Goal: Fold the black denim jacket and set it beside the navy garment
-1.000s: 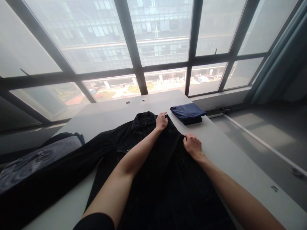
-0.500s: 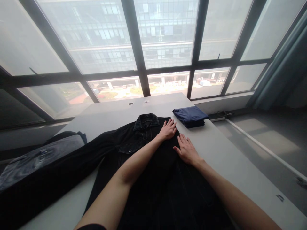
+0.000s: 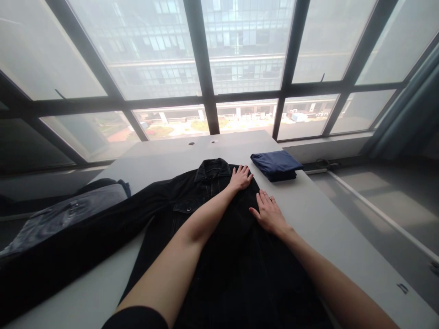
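Head view: a black denim jacket lies spread flat on a pale surface, its collar pointing away from the person and one sleeve stretched out to the left. The left hand rests open on the jacket near the collar; the right hand lies open, fingers spread, at the jacket's edge. The denim looks fairly heavy, soft but stiffish and not slippery, and the collar should offer a firm hold. No label or writing is legible. A folded navy cloth sits nearby.
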The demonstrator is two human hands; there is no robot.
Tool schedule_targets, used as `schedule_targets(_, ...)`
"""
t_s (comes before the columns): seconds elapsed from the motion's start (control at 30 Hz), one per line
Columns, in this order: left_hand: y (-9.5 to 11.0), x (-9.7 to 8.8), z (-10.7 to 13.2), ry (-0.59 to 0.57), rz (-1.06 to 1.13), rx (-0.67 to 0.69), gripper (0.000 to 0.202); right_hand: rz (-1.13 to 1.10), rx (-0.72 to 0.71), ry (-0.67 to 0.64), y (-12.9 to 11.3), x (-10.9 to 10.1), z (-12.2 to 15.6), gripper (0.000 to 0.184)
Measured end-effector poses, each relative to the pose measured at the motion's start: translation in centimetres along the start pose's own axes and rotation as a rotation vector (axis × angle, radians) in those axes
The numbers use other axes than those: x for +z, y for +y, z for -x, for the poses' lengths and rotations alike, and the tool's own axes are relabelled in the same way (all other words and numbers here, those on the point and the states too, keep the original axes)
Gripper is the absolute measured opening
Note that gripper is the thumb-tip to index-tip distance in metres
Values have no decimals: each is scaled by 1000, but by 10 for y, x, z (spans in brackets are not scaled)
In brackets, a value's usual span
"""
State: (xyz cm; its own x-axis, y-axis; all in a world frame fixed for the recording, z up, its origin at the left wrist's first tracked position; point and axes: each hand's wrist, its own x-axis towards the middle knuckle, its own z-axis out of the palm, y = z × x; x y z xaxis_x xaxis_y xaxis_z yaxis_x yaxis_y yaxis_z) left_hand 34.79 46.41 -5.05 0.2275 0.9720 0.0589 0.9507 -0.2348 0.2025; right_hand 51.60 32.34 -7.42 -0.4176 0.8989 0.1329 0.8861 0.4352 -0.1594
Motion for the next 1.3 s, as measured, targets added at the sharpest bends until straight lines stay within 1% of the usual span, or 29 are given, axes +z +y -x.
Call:
schedule_targets(0.07, 8, 3, 16, 39, 3, 11, 64, 11, 6, -4, 0, 1, 0, 78)
schedule_targets(0.17, 16, 13, 37, 36, 45, 42, 64, 36, 18, -5, -3, 5, 0, 74)
schedule_targets(0.23, 18, 19, 44, 33, 93, 48, 65, 50, 48, -1, -5, 6, 1, 73)
schedule_targets(0.33, 20, 23, 43, 28, 200, 41, 65, 53, 101, -12, -8, 7, 2, 73)
schedule_targets(0.43, 18, 14, 39, 6, 286, 52, 64, 51, 106, -26, -9, 5, 3, 73)
schedule_targets(0.53, 4, -10, 47, 17, 356, 97, 60, 49, 97, -18, -8, 3, 4, 71)
schedule_targets(0.6, -12, -30, 66, 63, 403, 113, 60, 39, 89, -14, -6, 4, 5, 71)
schedule_targets(0.67, -29, -48, 97, 118, 433, 90, 62, 30, 77, -7, -4, 6, 5, 71)
schedule_targets(0.73, -39, -56, 134, 118, 423, 57, 64, 32, 69, 7, -3, 10, 3, 71)
schedule_targets(0.77, -40, -56, 154, 93, 396, 51, 67, 33, 71, 13, -2, 11, 2, 71)
schedule_targets(0.83, -38, -47, 188, 3, 308, 83, 74, 24, 83, 19, -2, 12, 0, 70)
schedule_targets(0.9, -31, -34, 212, -61, 206, 139, 78, 3, 78, 48, -3, 10, -1, 68)
schedule_targets(0.97, -25, -25, 226, -83, 123, 171, 74, -17, 18, 115, -5, 7, 0, 64)
schedule_targets(1.03, -19, -24, 233, -81, 82, 184, 71, -29, -91, 151, -7, 4, 3, 61)
schedule_targets(1.1, -15, -33, 241, -92, 83, 223, 71, -25, -177, 106, -8, 5, 6, 60)
schedule_targets(1.17, -12, -48, 256, -112, 100, 284, 71, -8, -204, 39, -8, 7, 8, 60)
schedule_targets(1.23, -11, -63, 280, -125, 114, 321, 69, 9, -201, 9, -7, 10, 8, 60)
schedule_targets(1.3, -14, -75, 311, -112, 129, 297, 65, 18, -203, 10, -6, 13, 8, 60)
